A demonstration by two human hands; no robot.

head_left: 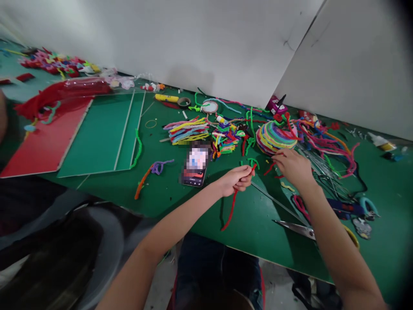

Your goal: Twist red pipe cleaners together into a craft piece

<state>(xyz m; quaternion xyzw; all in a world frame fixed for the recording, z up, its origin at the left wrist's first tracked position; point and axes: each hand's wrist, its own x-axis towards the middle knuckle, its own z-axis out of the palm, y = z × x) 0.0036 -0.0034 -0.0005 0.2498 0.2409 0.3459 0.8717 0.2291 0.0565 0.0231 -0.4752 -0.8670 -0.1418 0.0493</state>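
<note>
My left hand (238, 178) is closed around a red pipe cleaner (230, 211); one end sticks up past the fingers and the long end hangs down toward the table's front. To its right, my right hand (294, 165) pinches at a short red pipe cleaner piece (273, 160), partly hidden by the fingertips. Just behind that hand stands a round bundle in striped colours (274, 137). Green pipe cleaner bits (253, 162) lie beyond the left hand. Scissors (297, 228) with a yellow handle lie under my right forearm.
A phone (194, 165) lies left of my hands, with bundles of cut pipe cleaners (189, 130) behind it. Green boards (97, 137) and a red board (48, 144) cover the left. Metal wires (325, 172), a glue bottle (380, 141) and a keyring (361, 226) are at right.
</note>
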